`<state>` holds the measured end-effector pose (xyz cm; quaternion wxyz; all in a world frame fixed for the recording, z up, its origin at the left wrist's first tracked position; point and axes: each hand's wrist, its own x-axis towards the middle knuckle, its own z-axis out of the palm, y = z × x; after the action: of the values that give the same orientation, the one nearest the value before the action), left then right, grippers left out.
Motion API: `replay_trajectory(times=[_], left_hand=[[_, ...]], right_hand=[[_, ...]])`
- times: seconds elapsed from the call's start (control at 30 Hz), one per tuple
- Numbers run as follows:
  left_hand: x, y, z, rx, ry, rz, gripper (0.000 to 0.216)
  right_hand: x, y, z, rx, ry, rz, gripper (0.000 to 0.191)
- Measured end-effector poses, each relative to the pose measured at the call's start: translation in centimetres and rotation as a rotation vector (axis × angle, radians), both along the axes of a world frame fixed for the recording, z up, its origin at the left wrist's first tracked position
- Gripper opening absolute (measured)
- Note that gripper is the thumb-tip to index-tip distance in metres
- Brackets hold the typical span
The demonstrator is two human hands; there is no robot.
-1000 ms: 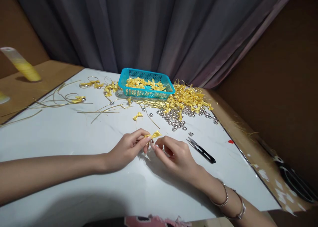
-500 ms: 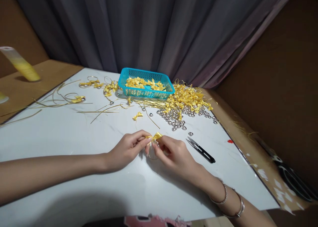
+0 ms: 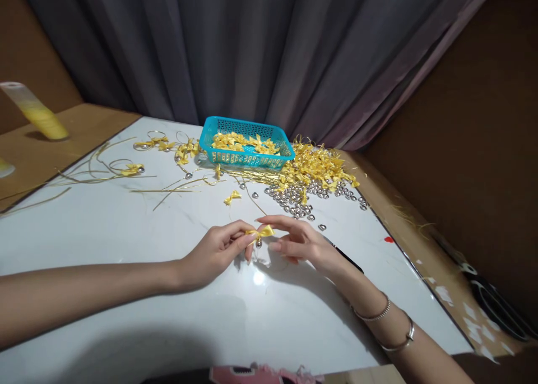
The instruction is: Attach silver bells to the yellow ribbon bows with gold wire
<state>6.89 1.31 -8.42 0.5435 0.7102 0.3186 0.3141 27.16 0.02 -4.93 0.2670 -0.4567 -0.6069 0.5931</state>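
My left hand (image 3: pixel 225 245) pinches a yellow ribbon bow (image 3: pixel 264 231) by its left side, over the middle of the white table. A small silver bead (image 3: pixel 259 243) hangs below the bow's knot. Close by on the right, my right hand (image 3: pixel 299 239) has its fingers apart, with nothing visible between them. Its fingertips are near the bow's right loop; whether one touches it I cannot tell. Black thread snips (image 3: pixel 348 258) lie partly hidden behind my right wrist. One loose yellow bow (image 3: pixel 232 197) rests on the table beyond my hands.
A blue basket (image 3: pixel 247 161) holding yellow bows stands at the back. Beside it are a heap of bows (image 3: pixel 317 168) and many silver beads (image 3: pixel 296 202). Gold cords (image 3: pixel 176 190) lie to the left. Black-handled scissors (image 3: pixel 498 305) are at the far right, a yellow-filled tube (image 3: pixel 44 120) far left.
My right hand has let go of the bow and moved slightly right, its fingers opening and now covering part of the snips. My left hand still holds the bow in place.
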Motion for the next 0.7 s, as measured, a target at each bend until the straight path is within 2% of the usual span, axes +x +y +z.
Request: replay_trajectory(times=[0.1, 0.2, 0.27, 0.37, 0.53, 0.7], left_hand=[[-0.1, 0.0, -0.2, 0.006, 0.011, -0.008, 0.021], [-0.1, 0.1, -0.3, 0.000, 0.027, -0.005, 0.022], [-0.1, 0.0, -0.3, -0.004, 0.035, -0.004, 0.022], [-0.2, 0.0, -0.2, -0.008, 0.040, -0.018, 0.023], [-0.2, -0.1, 0.0, 0.000, 0.041, -0.044, 0.023], [-0.2, -0.1, 0.1, 0.011, 0.048, -0.067, 0.024]], right_hand=[[-0.7, -0.1, -0.4, -0.067, 0.042, 0.042, 0.049], [-1.0, -0.2, -0.7, -0.042, 0.048, 0.079, 0.032], [-0.8, -0.1, -0.6, 0.018, -0.023, 0.074, 0.022], [-0.3, 0.1, -0.6, 0.155, -0.160, 0.038, 0.030], [-0.1, 0.4, -1.3, 0.382, -0.340, 0.004, 0.019], [-0.5, 0.4, -2.1, 0.493, -0.451, -0.028, 0.015]])
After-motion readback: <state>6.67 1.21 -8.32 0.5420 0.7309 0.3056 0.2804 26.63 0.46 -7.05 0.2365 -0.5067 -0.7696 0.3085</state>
